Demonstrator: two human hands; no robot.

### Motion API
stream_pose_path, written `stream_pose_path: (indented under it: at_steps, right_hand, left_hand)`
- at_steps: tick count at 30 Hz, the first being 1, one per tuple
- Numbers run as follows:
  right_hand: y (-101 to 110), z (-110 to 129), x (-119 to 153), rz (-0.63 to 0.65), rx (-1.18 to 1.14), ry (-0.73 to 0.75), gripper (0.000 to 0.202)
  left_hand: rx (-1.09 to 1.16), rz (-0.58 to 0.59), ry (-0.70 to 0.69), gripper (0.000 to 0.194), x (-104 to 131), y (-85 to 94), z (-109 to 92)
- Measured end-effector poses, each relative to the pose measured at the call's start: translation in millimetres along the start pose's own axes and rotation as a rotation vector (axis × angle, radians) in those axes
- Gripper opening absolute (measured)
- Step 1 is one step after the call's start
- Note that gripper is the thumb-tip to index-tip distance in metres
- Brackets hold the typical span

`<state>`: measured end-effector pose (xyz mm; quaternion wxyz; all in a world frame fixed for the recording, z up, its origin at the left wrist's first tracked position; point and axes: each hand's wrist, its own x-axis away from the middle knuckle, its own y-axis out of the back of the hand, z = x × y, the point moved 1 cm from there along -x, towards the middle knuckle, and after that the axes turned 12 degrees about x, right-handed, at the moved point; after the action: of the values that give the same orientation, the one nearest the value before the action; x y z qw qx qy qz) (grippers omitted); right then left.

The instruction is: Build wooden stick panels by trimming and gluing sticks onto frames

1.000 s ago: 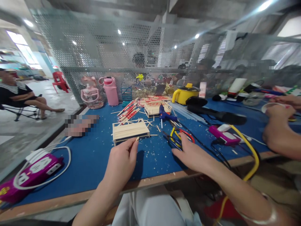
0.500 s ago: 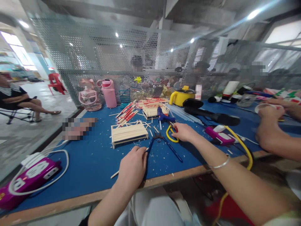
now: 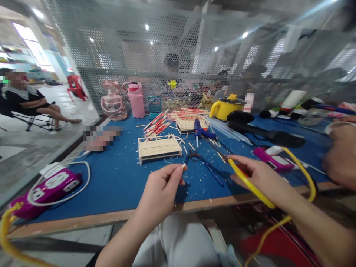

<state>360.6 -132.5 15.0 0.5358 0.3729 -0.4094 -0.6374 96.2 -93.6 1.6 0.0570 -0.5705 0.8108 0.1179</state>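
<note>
Clasping newly lifted yellow-and-red-handled metal scissors (image 3: 245, 179) in right hand (image 3: 261, 177); pinching thin pale wooden stick (image 3: 184, 165) in left hand (image 3: 164, 185), leaving neither free.

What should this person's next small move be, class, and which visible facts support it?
Probably bring the scissors in the right hand toward the stick in the left hand: the stick's tip pokes out from the fingers, and the scissors are apart from it.

Pliers (image 3: 211, 172), a glue gun (image 3: 202, 131) and sticks (image 3: 156, 129) are lying between near and far edges of a desk (image 3: 116, 185), suggesting a craft workshop.
</note>
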Motion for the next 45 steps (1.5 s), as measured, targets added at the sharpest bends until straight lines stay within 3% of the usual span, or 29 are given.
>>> stream_pose_path:
  at_steps: [5, 10, 24, 28, 31, 34, 38, 45]
  right_hand:
    - [-27, 51, 41, 0.054, -0.179, 0.27, 0.049]
    - [-33, 76, 43, 0.078, -0.162, 0.326, 0.043]
    - [-30, 80, 42, 0.033, -0.075, 0.332, 0.06]
    - [-33, 81, 42, -0.042, -0.061, 0.352, 0.06]
    - [-38, 82, 42, -0.113, -0.118, 0.196, 0.068]
    - [-41, 84, 42, -0.118, -0.141, 0.044, 0.058]
    - [-39, 85, 43, -0.102, -0.105, 0.174, 0.038]
    - [-38, 85, 45, -0.107, -0.093, 0.24, 0.045]
  left_hand:
    - [0.154, -0.032, 0.063, 0.03, 2, -6.6, -3]
    - [0.152, -0.043, 0.033, 0.028, 5, -7.1, -9]
    - [-0.004, -0.03, -0.129, 0.024, 13, -7.9, -10]
    - [-0.067, -0.051, -0.203, 0.024, 17, -9.5, -9]
    - [-0.099, -0.054, -0.238, 0.023, 21, -11.7, -9]
    - [-0.128, -0.065, -0.246, 0.023, 23, -13.7, -10]
    - [-0.141, -0.09, -0.252, 0.025, 24, -15.5, -11]
    - [-0.061, -0.143, -0.194, 0.025, 25, -18.0, -7]
